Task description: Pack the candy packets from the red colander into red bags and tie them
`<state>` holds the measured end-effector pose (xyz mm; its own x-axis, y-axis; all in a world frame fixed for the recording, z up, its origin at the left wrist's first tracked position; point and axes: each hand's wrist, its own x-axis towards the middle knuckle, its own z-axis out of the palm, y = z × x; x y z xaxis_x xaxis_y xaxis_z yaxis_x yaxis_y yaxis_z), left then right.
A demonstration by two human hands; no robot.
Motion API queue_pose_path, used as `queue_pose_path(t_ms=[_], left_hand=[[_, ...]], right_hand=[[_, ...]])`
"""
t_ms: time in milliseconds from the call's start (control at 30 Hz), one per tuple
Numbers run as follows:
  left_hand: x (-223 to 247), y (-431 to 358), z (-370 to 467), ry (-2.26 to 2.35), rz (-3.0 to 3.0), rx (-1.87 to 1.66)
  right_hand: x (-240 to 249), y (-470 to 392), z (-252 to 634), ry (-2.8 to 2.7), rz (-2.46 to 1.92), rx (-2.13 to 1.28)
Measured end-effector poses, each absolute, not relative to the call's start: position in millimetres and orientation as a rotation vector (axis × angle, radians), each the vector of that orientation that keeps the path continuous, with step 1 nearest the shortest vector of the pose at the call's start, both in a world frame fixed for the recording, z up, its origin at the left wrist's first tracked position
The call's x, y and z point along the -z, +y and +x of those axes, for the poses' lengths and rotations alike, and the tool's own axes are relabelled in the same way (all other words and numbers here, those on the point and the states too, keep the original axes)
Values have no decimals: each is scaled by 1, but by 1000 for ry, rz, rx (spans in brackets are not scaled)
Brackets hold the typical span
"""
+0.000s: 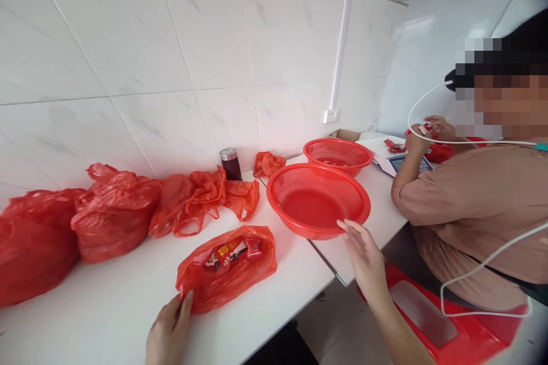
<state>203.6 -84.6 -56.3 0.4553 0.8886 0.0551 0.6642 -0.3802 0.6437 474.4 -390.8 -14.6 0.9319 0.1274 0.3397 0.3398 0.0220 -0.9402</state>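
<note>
An open red plastic bag (231, 288) lies on the white table with several small red packets (233, 254) inside. My left hand (169, 328) pinches the near left edge of this bag between thumb and fingers. Right of the bag stands a red perforated basket (317, 205) with nothing visible in it. My right hand (363, 251) is at the basket's near right rim, its fingers apart and nothing in them; whether the fingertips touch the rim is unclear.
Full red bags (115, 222) and crumpled ones (205, 191) line the wall. Behind are a dark flask (231, 165), a second basket (338, 154) and a scale (391, 164). At right, a person (466, 182) handles small items above a red stool (475, 328).
</note>
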Motion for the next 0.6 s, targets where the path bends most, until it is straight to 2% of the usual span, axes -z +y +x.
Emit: queue_pose_path(t_ms=[600], left_hand=[[58, -80, 203, 1293, 2176, -423]], right_hand=[[-2, -370, 459, -491, -1558, -121]])
